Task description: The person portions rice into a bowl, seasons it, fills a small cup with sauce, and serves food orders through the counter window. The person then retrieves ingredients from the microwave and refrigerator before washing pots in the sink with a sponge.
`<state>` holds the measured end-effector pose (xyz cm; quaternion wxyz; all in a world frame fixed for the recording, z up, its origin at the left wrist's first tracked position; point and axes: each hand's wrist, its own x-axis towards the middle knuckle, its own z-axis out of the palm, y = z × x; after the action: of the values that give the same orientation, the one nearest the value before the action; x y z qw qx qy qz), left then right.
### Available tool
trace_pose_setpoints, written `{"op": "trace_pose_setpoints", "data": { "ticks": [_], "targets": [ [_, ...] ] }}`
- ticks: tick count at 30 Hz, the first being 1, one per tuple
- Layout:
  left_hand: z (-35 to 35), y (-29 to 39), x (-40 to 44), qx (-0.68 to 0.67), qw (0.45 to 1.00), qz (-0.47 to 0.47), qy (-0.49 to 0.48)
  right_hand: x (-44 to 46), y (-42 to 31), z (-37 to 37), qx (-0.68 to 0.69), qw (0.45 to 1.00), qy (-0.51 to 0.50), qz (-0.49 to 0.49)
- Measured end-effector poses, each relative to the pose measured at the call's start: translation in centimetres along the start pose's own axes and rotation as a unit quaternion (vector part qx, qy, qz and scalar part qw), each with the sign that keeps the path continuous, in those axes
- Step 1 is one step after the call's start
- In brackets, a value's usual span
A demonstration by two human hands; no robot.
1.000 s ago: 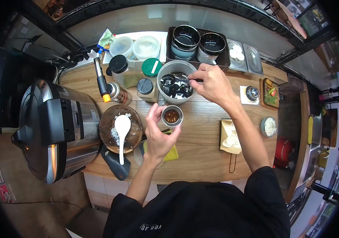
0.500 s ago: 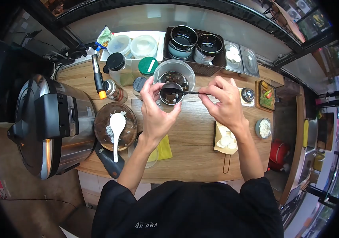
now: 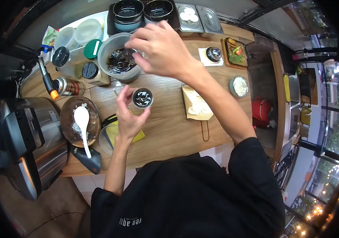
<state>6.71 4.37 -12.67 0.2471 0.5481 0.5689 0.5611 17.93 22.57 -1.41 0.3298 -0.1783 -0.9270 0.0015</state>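
Note:
My left hand [image 3: 127, 117] holds a small round cup [image 3: 143, 104] of dark liquid above the wooden table, fingers curled around its side. Bright reflections show on the liquid. Over the translucent plastic tub [image 3: 104, 59], my right hand [image 3: 159, 49] has its fingers pinched together on the black ladle, whose handle is mostly hidden by the fingers and whose bowl is down in the tub. Dark brown liquid [image 3: 118, 59] with small bits in it fills the lower part of the tub.
Near the tub are a green-lidded jar [image 3: 93, 49], a black-lidded jar [image 3: 90, 71] and a blowtorch [image 3: 48, 79]. At left, a wooden bowl [image 3: 68, 131] with a white rice spoon [image 3: 81, 119] stands beside a rice cooker [image 3: 38, 139]. Pale slices [image 3: 197, 104] lie on paper at right.
My right hand has moved the ladle away from the cup and into the tub. My left hand keeps the cup, now apart from the tub. The view has shifted.

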Motion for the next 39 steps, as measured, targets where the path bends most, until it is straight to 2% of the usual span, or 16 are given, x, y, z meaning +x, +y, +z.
{"op": "trace_pose_setpoints", "data": {
  "ticks": [3, 5, 7, 10, 13, 20, 22, 23, 25, 26, 28, 30, 32, 36, 38, 39],
  "targets": [
    [2.6, -3.5, -3.4, 0.019, 0.998, -0.011, -0.056, -4.6, -2.3, -2.6, 0.054, 0.995, -0.068, 0.039],
    [4.6, -5.2, -5.2, -0.023, 0.994, -0.043, -0.094, -9.0, -4.2, -2.9, 0.073, 0.97, -0.2, 0.115],
    [5.6, -5.8, -6.7, -0.052, 0.989, -0.065, -0.126, -12.7, -5.9, -2.4, 0.078, 0.947, -0.272, 0.152],
    [6.6, -5.7, -8.3, -0.042, 0.983, -0.084, -0.159, -18.0, -7.8, -0.5, 0.038, 0.946, -0.293, 0.137],
    [7.1, -6.0, -9.3, -0.13, 0.964, -0.131, -0.192, -21.0, -9.0, 0.7, 0.041, 0.941, -0.313, 0.124],
    [7.0, -5.7, -9.9, -0.119, 0.954, -0.15, -0.231, -23.5, -9.8, 2.4, 0.061, 0.949, -0.274, 0.143],
    [5.6, -4.1, -8.7, 0.06, 0.962, -0.05, -0.26, -23.8, -9.6, 2.0, 0.059, 0.952, -0.267, 0.137],
    [5.2, -3.4, -7.9, 0.062, 0.963, -0.051, -0.259, -23.8, -9.6, 1.7, 0.049, 0.951, -0.275, 0.134],
    [4.7, -1.7, -6.1, 0.165, 0.977, 0.027, -0.132, -23.1, -9.7, 0.2, 0.045, 0.949, -0.285, 0.125],
    [5.1, -1.0, -5.1, 0.168, 0.977, 0.022, -0.127, -22.8, -9.7, -1.3, 0.045, 0.942, -0.308, 0.124],
    [7.2, -0.1, -3.2, 0.082, 0.993, -0.073, -0.053, -22.4, -9.7, -4.3, 0.049, 0.934, -0.334, 0.119],
    [10.3, -0.2, -1.4, 0.128, 0.983, 0.096, -0.092, -22.4, -9.4, -7.3, 0.057, 0.919, -0.366, 0.137],
    [13.6, 1.5, -0.6, 0.228, 0.949, 0.134, -0.169, -22.7, -8.3, -10.2, 0.038, 0.914, -0.384, 0.129],
    [19.4, 2.1, -2.1, 0.343, 0.905, 0.132, -0.212, -22.7, -5.1, -14.5, -0.01, 0.915, -0.381, 0.13],
    [21.1, 2.2, -3.2, 0.419, 0.873, 0.022, -0.249, -22.6, -3.2, -15.4, -0.019, 0.915, -0.381, 0.131],
    [21.6, 2.4, -3.4, 0.42, 0.874, 0.011, -0.245, -22.5, -2.3, -15.7, -0.031, 0.916, -0.375, 0.141]
  ]
}}
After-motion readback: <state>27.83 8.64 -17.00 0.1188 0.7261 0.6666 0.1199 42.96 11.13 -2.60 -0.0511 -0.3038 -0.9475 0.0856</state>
